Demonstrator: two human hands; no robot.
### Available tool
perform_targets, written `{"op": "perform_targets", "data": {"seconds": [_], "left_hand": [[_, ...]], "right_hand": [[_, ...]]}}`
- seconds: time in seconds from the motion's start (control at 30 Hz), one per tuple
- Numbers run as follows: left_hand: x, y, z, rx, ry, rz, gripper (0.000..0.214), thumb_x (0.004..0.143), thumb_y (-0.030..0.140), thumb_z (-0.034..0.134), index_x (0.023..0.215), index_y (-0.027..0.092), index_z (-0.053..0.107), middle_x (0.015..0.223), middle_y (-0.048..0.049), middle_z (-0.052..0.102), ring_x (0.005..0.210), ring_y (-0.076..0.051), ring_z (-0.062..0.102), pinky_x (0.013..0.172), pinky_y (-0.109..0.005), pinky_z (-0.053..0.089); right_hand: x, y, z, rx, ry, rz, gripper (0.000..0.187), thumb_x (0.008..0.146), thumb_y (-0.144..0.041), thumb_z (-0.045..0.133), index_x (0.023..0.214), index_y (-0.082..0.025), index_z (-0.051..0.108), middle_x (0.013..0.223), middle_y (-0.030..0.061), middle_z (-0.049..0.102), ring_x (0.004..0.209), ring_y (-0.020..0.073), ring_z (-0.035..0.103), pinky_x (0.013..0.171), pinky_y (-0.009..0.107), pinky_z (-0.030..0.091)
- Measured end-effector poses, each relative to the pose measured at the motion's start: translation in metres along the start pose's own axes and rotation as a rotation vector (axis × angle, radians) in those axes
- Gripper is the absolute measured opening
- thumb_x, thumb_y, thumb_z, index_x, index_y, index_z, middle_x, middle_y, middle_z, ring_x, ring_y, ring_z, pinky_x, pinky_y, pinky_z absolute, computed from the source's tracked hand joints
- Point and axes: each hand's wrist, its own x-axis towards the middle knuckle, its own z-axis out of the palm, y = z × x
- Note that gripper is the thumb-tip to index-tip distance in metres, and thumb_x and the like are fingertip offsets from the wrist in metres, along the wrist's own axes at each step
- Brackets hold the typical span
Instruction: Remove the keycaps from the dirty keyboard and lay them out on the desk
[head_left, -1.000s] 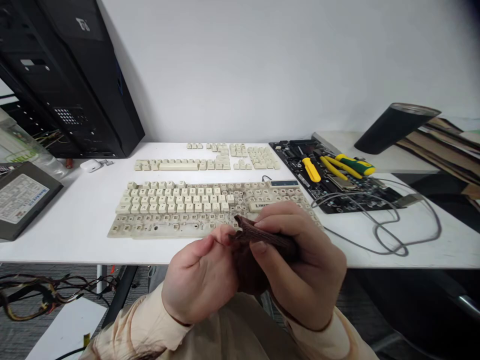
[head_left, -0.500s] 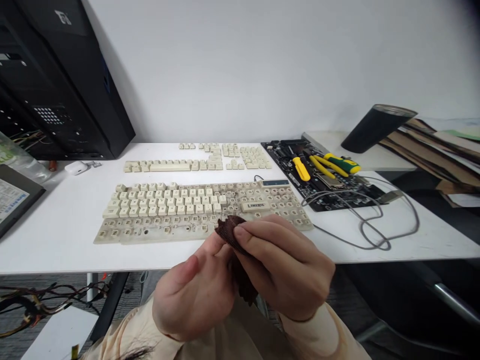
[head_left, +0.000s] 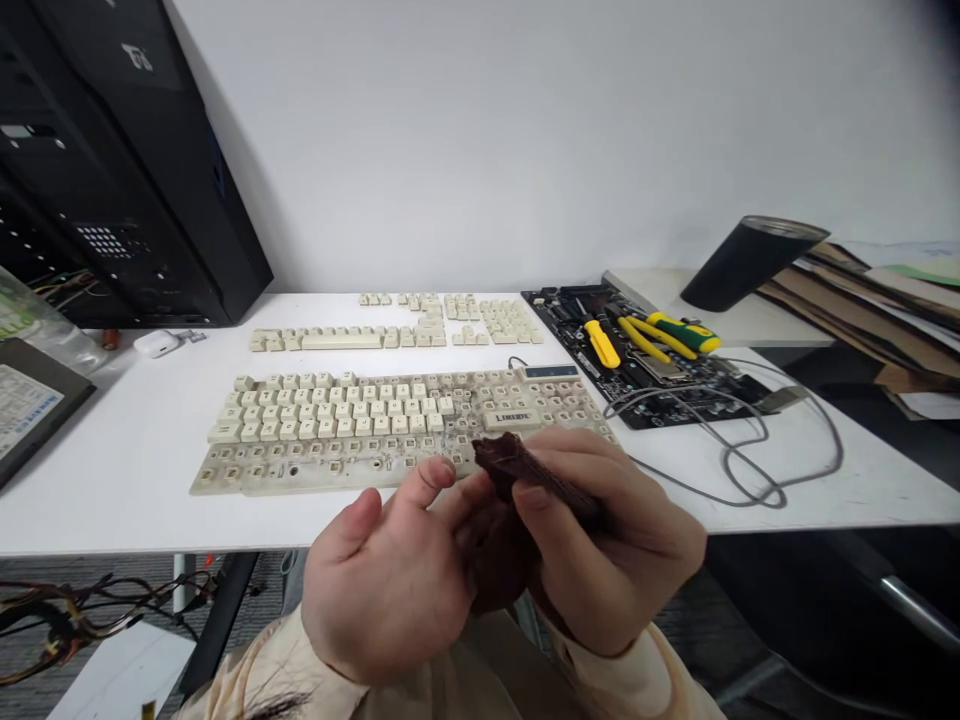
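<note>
In front of the desk edge, my right hand (head_left: 615, 540) pinches a dark brown cloth (head_left: 510, 455) between thumb and fingers, one folded end sticking out toward the left. My left hand (head_left: 394, 570) is palm up with thumb and index finger spread apart. Its other fingers reach to the cloth's lower part, where their tips are partly hidden. Just beyond both hands lies a cream keyboard (head_left: 390, 465). Keycaps cover its upper left part; the bottom row and right side show bare, grimy key sockets.
Loose keycaps (head_left: 341, 341) lie in rows behind the keyboard. To the right, a motherboard (head_left: 645, 395) carries a yellow-handled screwdriver (head_left: 601, 345) and pliers (head_left: 656, 337), beside a coiled grey cable (head_left: 724, 455). A black computer case (head_left: 142, 160) stands left; a dark tumbler (head_left: 754, 265) stands right.
My right hand has shifted right and turned, carrying the cloth's folded end away from my left fingers. My left index finger now stands free of the cloth. The keyboard is unchanged.
</note>
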Motion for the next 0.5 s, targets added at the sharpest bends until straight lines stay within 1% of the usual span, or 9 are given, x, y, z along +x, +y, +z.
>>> {"op": "perform_targets", "data": {"seconds": [0.07,0.13,0.27,0.33,0.4,0.5], "left_hand": [[-0.0006,-0.0001,-0.0001,-0.007,-0.007,0.006,0.034,0.076,0.044,0.051,0.098,0.021,0.063,0.113,-0.0074,0.062,0.105,-0.021,0.055,0.09,-0.032,0.04],[-0.0003,-0.0001,-0.0001,-0.013,-0.03,0.004,0.035,0.077,0.044,0.049,0.1,0.021,0.063,0.113,-0.0071,0.062,0.105,-0.021,0.055,0.091,-0.032,0.04],[0.0014,0.0003,0.0012,-0.012,-0.092,0.005,0.037,0.081,0.042,0.044,0.103,0.02,0.064,0.11,-0.0062,0.063,0.104,-0.021,0.057,0.092,-0.033,0.039],[0.0021,0.0007,0.0023,0.007,-0.088,0.008,0.041,0.082,0.042,0.042,0.108,0.019,0.063,0.109,-0.0067,0.064,0.105,-0.023,0.056,0.096,-0.035,0.036],[0.0026,0.0014,0.0032,0.017,-0.068,0.006,0.043,0.082,0.043,0.041,0.111,0.018,0.061,0.107,-0.0067,0.064,0.107,-0.025,0.056,0.099,-0.037,0.034],[0.0026,0.0021,0.0022,0.023,-0.063,-0.004,0.043,0.082,0.044,0.042,0.111,0.02,0.061,0.106,-0.0052,0.064,0.105,-0.023,0.057,0.099,-0.035,0.036]], "right_hand": [[0.0007,-0.0004,-0.0006,0.01,0.009,0.015,0.024,0.076,-0.007,0.06,0.09,-0.025,0.066,0.079,0.0008,0.064,0.07,0.0163,0.06,0.062,0.032,0.05],[0.002,-0.0012,-0.0003,-0.024,-0.012,0.009,0.025,0.076,-0.007,0.06,0.091,-0.025,0.066,0.081,0.0003,0.065,0.073,0.0158,0.06,0.064,0.031,0.05],[0.0051,-0.0049,0.0005,-0.098,-0.114,-0.056,0.027,0.077,-0.006,0.058,0.095,-0.026,0.065,0.086,-0.0005,0.065,0.078,0.014,0.061,0.067,0.027,0.051],[0.0059,-0.0062,0.0005,-0.109,-0.176,-0.082,0.029,0.078,-0.006,0.058,0.098,-0.025,0.064,0.089,0.0003,0.065,0.079,0.0138,0.061,0.068,0.026,0.051],[0.0056,-0.0061,0.0006,-0.107,-0.208,-0.089,0.028,0.078,-0.006,0.057,0.098,-0.024,0.064,0.089,0.0011,0.064,0.079,0.0136,0.061,0.068,0.027,0.051],[0.0047,-0.0035,0.0014,-0.126,-0.234,-0.106,0.025,0.079,-0.005,0.057,0.096,-0.022,0.064,0.087,0.0022,0.063,0.078,0.0138,0.06,0.066,0.028,0.051]]}}
